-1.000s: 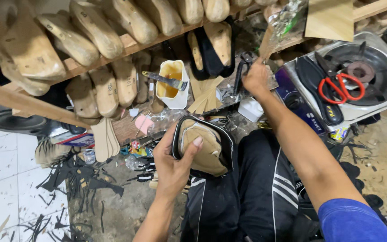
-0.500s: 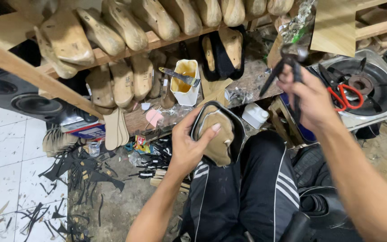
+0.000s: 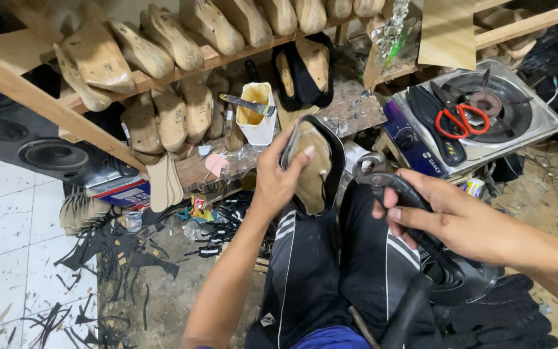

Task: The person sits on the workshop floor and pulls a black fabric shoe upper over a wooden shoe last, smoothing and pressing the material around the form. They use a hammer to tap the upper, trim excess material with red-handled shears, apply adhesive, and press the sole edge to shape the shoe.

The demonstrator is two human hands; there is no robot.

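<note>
Over the lap, a shoe upper stretched on a wooden last (image 3: 312,167) is gripped by the left hand (image 3: 278,176), fingers clamped round its edge and sole. It is judged stiff in the core but soft and pliable at the black rim, best taken around the waist. To its right, lasting pliers (image 3: 400,194) are clasped in the right hand (image 3: 454,218), fingers wrapped shut on the handles.
</note>
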